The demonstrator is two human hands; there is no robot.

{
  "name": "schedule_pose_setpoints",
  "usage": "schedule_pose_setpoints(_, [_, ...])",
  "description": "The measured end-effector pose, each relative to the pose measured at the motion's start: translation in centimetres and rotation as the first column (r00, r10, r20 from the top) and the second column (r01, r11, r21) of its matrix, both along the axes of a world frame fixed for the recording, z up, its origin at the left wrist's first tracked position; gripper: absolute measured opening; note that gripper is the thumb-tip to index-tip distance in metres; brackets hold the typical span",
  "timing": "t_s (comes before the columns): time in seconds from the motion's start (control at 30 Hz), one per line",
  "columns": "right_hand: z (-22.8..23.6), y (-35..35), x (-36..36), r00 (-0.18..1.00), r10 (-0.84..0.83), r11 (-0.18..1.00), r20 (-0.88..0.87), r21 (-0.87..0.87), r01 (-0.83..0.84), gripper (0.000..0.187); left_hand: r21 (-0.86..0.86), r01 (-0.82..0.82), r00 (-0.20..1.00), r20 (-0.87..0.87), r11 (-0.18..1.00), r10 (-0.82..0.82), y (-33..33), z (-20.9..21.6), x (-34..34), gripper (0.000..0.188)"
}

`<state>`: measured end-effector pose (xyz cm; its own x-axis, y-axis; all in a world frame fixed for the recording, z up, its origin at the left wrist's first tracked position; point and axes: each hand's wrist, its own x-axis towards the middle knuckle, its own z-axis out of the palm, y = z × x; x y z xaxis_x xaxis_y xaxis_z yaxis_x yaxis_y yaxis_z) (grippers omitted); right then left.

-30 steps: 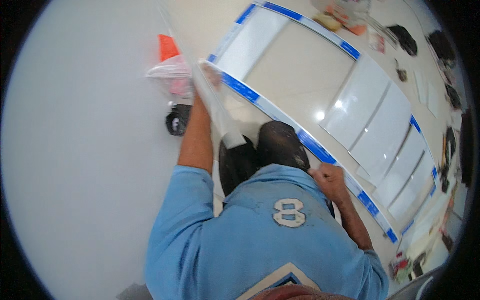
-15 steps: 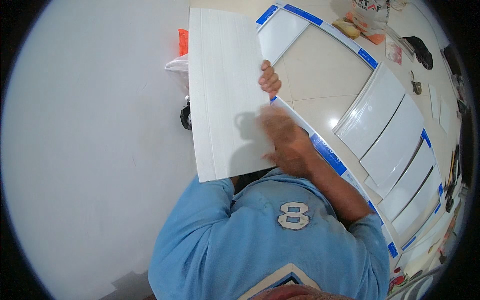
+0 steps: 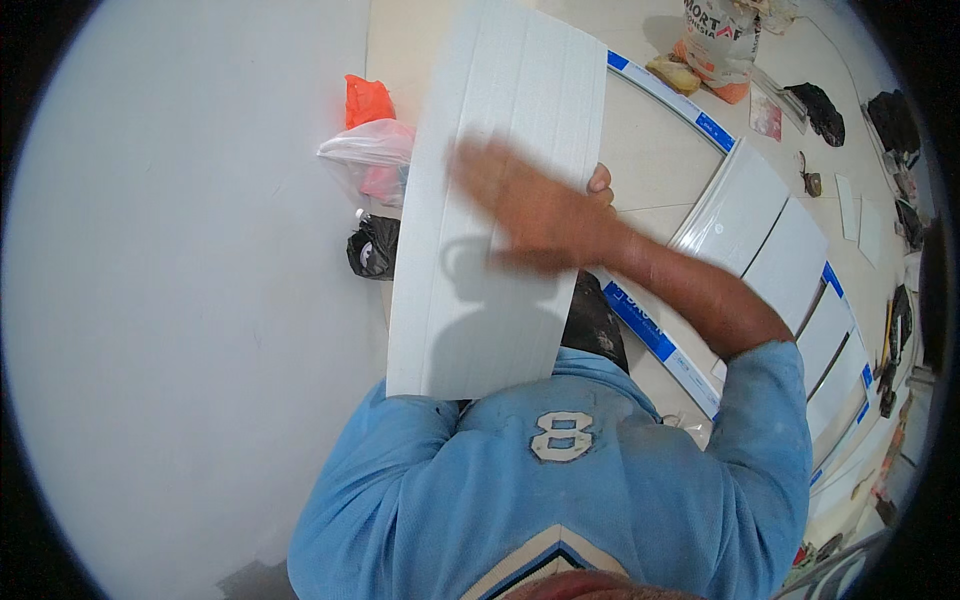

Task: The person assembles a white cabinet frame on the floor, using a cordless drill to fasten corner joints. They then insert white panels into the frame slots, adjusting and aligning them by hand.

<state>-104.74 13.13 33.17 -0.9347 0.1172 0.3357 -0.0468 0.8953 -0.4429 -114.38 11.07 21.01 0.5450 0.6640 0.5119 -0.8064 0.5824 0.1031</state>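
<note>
A long white tile (image 3: 500, 330) with faint raised lines along its face is tilted up in front of me, its near end close to my blue sweater. My left hand (image 3: 601, 187) grips it from behind; only a few fingertips show, curled round the right edge. The left forearm is hidden under the tile. Across the tile's face lies my right hand (image 3: 535, 205), blurred by motion, fingers stretched out and thumb apart, with nothing in it. Whether the palm touches the surface I cannot tell. A shadow falls on the tile's lower part.
A pale wall (image 3: 200, 280) rises at the left. Beside it lie a pinkish plastic bag (image 3: 370, 155) and a black bag (image 3: 375, 248). To the right, glossy white tiles (image 3: 735, 215) rest along a blue-and-white strip frame (image 3: 640, 320). A white sack (image 3: 720, 45) stands at the far right.
My right hand has swept left from the tile's right edge over its middle. The tile has swung, its far end moving right and its near end slightly closer to me.
</note>
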Motion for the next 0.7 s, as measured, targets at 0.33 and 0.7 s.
schedule_pose_setpoints(0.33, [-0.4, 7.5, 0.9, 0.954, -0.116, 0.984, -0.277, 0.096, 0.148, 0.08, 0.002, 0.1, 0.994, -0.042, 0.995, -0.1, 1.5, 1.4, 2.8, 0.07])
schedule_pose_setpoints(0.7, [2.8, 18.3, 0.0, 0.821, -0.41, 0.821, -0.397, 0.232, 0.522, 0.092, 0.041, 0.182, 0.983, -0.047, 0.983, -0.18, 2.7, 3.6, 5.0, 0.068])
